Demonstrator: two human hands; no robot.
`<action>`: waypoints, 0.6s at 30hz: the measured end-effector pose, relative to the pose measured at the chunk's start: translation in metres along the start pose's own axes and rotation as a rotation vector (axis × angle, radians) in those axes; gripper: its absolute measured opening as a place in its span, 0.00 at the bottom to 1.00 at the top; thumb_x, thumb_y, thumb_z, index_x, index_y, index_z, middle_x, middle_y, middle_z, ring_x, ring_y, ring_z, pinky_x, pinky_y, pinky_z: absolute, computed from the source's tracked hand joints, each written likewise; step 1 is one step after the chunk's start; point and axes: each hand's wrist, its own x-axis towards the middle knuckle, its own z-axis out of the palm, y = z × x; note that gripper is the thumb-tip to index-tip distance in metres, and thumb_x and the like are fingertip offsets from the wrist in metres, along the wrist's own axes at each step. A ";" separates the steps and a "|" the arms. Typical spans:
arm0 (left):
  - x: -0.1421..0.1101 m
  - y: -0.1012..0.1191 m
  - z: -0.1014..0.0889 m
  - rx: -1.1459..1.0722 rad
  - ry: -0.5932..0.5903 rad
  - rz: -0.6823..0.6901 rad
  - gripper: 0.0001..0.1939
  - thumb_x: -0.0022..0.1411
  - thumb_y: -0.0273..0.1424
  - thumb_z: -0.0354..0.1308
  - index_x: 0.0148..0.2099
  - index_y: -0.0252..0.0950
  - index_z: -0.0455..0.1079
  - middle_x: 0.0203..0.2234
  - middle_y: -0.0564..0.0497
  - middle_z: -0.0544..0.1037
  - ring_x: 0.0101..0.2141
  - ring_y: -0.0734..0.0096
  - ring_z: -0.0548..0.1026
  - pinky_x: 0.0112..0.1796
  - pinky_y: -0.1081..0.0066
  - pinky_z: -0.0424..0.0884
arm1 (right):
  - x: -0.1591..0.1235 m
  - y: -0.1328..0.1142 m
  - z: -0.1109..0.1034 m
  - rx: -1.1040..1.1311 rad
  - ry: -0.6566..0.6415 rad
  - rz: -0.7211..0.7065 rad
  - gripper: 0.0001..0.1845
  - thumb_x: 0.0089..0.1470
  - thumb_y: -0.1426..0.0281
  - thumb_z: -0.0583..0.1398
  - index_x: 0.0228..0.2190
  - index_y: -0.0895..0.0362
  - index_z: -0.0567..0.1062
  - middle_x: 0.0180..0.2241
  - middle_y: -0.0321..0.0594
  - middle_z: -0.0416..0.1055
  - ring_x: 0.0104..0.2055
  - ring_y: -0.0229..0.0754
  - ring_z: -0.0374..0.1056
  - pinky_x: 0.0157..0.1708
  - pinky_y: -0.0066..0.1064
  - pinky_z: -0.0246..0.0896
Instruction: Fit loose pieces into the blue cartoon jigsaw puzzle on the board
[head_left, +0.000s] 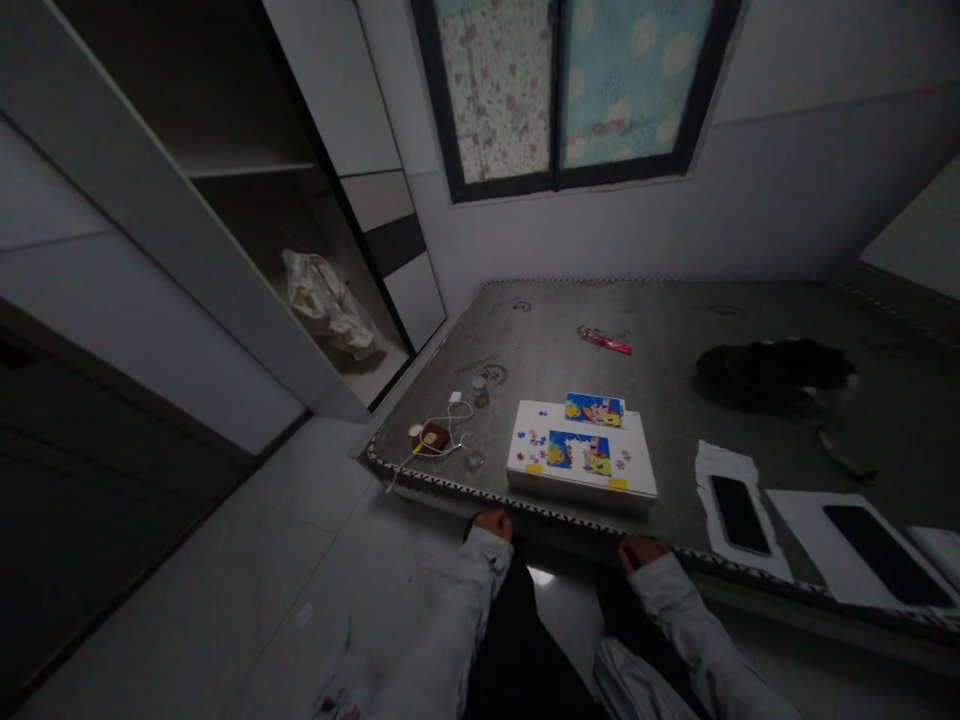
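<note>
My left hand [493,522] rests near my knee at the mattress edge, its fingers curled in with nothing visible in them. My right hand [642,550] lies by the other knee, also closed and apparently holding nothing. Between and beyond them stands a white box [637,460] on the grey mattress [517,320]. On its top lies a partly assembled jigsaw puzzle [600,461] with a gap in its middle. Loose puzzle pieces [532,440] are scattered at both sides. A colourful picture card [594,409] lies at the box's far edge. Neither hand touches the box.
Left of the box are a white charger cable [469,408], a brown item [433,440] and a small jar [480,391]. Two phones [739,514] [885,553] lie on white sheets at the right. Farther back are a red item [606,343] and a dark cap-like object [772,370].
</note>
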 end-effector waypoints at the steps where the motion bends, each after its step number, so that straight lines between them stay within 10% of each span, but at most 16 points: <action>1: -0.003 -0.001 -0.001 0.008 0.009 0.001 0.11 0.57 0.25 0.55 0.23 0.37 0.68 0.22 0.49 0.75 0.28 0.66 0.74 0.33 0.70 0.64 | -0.004 0.002 -0.002 0.012 0.002 -0.009 0.13 0.64 0.70 0.55 0.31 0.53 0.78 0.30 0.38 0.80 0.34 0.43 0.74 0.41 0.35 0.57; 7: 0.001 0.004 -0.011 -0.070 0.052 0.012 0.12 0.62 0.24 0.52 0.31 0.38 0.75 0.30 0.49 0.81 0.34 0.67 0.77 0.40 0.72 0.69 | -0.027 0.024 -0.017 0.042 0.036 -0.037 0.14 0.66 0.66 0.55 0.34 0.53 0.80 0.34 0.40 0.82 0.36 0.44 0.76 0.40 0.36 0.58; 12: 0.047 0.031 -0.031 -0.205 0.127 0.242 0.19 0.71 0.25 0.48 0.55 0.37 0.76 0.49 0.43 0.80 0.50 0.65 0.77 0.53 0.68 0.70 | -0.024 0.025 -0.027 0.077 0.017 0.021 0.15 0.64 0.66 0.55 0.30 0.53 0.80 0.30 0.39 0.81 0.32 0.43 0.74 0.37 0.36 0.57; 18: 0.107 0.062 -0.046 -0.052 -0.015 0.235 0.16 0.71 0.30 0.55 0.58 0.39 0.76 0.54 0.44 0.74 0.44 0.68 0.78 0.45 0.72 0.73 | -0.010 0.004 -0.041 0.088 0.048 0.084 0.15 0.65 0.69 0.55 0.29 0.55 0.79 0.30 0.40 0.81 0.32 0.42 0.74 0.41 0.36 0.56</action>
